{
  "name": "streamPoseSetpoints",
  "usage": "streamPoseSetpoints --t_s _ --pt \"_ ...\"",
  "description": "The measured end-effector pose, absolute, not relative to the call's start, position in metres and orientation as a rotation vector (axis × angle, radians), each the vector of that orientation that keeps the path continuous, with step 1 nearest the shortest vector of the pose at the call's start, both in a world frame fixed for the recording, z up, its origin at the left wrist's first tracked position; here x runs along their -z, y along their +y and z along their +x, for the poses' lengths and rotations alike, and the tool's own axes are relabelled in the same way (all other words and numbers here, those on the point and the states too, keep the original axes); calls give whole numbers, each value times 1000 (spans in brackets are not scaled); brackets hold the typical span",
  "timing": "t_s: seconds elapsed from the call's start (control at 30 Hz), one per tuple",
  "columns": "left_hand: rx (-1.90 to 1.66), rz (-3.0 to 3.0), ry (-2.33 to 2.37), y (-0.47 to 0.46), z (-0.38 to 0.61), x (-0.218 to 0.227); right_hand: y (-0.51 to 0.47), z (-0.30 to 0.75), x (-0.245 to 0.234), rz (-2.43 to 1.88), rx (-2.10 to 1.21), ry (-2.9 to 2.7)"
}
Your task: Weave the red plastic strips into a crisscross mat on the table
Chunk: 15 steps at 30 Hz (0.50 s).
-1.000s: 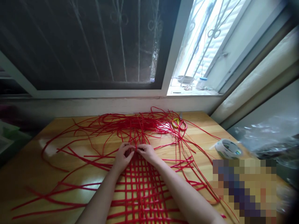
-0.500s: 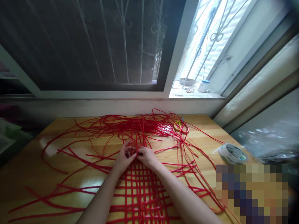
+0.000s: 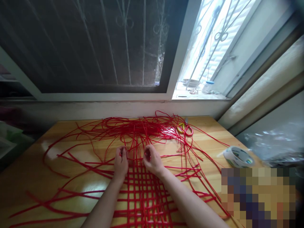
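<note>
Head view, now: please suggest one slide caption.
Left hand and right hand at the far end of a red lattice, wooden table beneath.

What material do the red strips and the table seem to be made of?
Red strips: probably plastic, glossy, since they catch light and bend in smooth loops. Table: wood, or a wood-look surface, smooth and slightly shiny, with grain and light reflections.

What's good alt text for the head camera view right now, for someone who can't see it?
A person's left hand and right hand, both curled, are apart at the far end of an open red weave on a wooden table. Beyond lies a tangle of loose red strands, with scissors at its right; a tape roll sits farther right.
</note>
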<state>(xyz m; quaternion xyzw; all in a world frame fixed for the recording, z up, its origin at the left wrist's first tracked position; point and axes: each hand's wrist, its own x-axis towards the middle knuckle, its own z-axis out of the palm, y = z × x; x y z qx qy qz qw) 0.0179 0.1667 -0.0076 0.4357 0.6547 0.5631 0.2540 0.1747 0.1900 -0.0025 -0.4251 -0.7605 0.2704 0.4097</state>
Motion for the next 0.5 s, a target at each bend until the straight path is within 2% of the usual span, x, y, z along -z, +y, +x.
streamPoseSetpoints --t_s 0.17,0.3,0.4,0.5 --pt "-1617 1217 1585 158 23 -3 180 163 -8 -935 -682 -2264" --pt "-1697 1012 1311 156 23 -10 184 155 -5 -1045 -762 -2326" --pt "-1795 910 1423 161 10 -11 189 155 1 -1111 -804 -2230" --pt "-1579 1097 1852 166 -4 -10 192 155 6 -1136 -814 -2180"
